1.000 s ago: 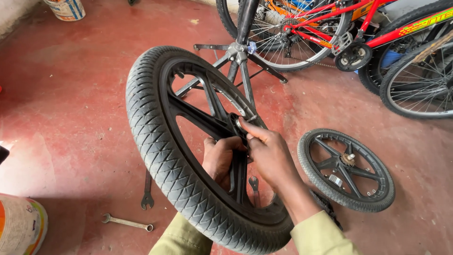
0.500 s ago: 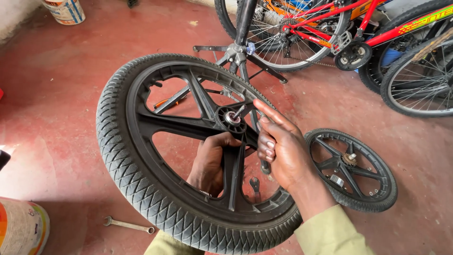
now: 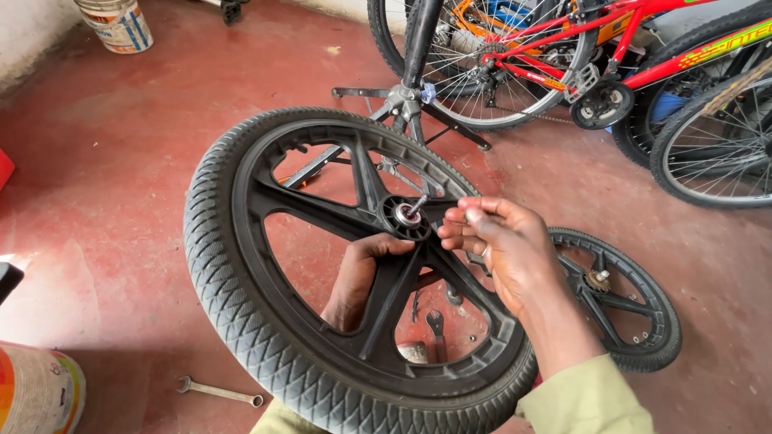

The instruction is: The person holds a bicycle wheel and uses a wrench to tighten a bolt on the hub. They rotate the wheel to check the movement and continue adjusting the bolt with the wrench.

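Behind the black spoked wheel [image 3: 322, 321] the left hand [image 3: 362, 277] is half hidden, seemingly gripping its hub, while the right hand [image 3: 503, 245] pinches something unseen beside the axle [image 3: 414, 206].

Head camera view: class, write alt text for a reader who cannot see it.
A person's left hand holds a black bicycle wheel behind its hub, while the right hand hovers beside the axle, fingertips pinched. A smaller wheel and spanner lie on the red floor.

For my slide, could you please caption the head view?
Left hand steadies a black spoked wheel at its hub; right hand hovers beside the axle.
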